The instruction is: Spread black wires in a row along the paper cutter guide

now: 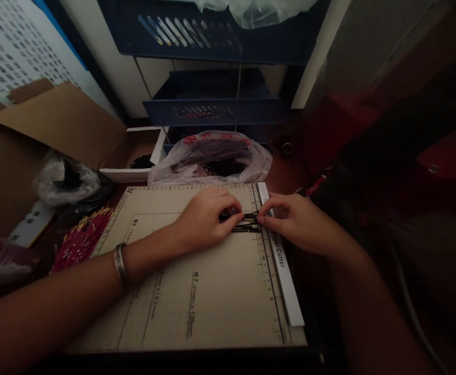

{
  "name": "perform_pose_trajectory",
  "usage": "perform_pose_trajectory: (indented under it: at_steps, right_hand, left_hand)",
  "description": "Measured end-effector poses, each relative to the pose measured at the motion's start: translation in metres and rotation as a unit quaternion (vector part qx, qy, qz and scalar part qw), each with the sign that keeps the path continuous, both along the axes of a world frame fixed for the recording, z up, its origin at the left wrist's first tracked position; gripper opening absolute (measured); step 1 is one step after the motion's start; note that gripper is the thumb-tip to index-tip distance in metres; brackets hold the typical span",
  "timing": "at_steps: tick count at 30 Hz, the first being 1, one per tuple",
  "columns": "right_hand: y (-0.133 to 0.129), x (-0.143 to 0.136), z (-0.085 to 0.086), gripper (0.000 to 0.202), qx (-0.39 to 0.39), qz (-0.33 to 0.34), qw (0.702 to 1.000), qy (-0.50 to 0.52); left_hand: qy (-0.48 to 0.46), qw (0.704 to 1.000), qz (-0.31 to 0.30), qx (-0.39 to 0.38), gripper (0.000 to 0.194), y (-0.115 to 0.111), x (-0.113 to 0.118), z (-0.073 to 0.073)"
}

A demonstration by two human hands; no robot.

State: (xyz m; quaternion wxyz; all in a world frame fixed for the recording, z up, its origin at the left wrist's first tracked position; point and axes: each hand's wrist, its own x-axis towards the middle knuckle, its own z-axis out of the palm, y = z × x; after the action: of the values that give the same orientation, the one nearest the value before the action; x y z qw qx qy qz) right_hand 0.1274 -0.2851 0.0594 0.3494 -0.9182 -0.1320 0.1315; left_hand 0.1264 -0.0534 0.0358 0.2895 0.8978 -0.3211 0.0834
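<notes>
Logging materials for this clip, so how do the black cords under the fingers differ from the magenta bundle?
The black cords are a small, thin group; the magenta bundle is far fuller. The black cords lie on the cutter board, pinched by both hands; the magenta bundle sits past its left edge, untouched. Both show gold-coloured bits.
</notes>
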Motion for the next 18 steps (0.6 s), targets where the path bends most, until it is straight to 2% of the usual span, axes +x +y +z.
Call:
perform_pose_trajectory:
  at_steps: [3, 7, 13, 18]
  right_hand:
    - [-0.001, 0.001, -0.002, 0.020, 0.002, 0.003, 1.000, -0.019]
    - [0.002, 0.001, -0.004, 0.022, 0.005, -0.015, 0.999, -0.028]
    - [0.003, 0.002, -0.008, 0.027, -0.002, -0.034, 0.999, -0.039]
    - [0.003, 0.002, -0.010, 0.019, -0.015, -0.024, 0.998, -0.049]
  left_hand:
    - [0.012, 1.000, -0.012, -0.001, 0.008, -0.002, 0.002, 0.003]
    - [0.033, 0.999, 0.005, 0.005, 0.008, -0.008, 0.003, 0.004]
    - [0.042, 0.998, 0.048, -0.001, 0.015, -0.014, 0.005, -0.005]
    - [0.043, 0.998, 0.043, -0.019, 0.011, -0.007, -0.002, -0.009]
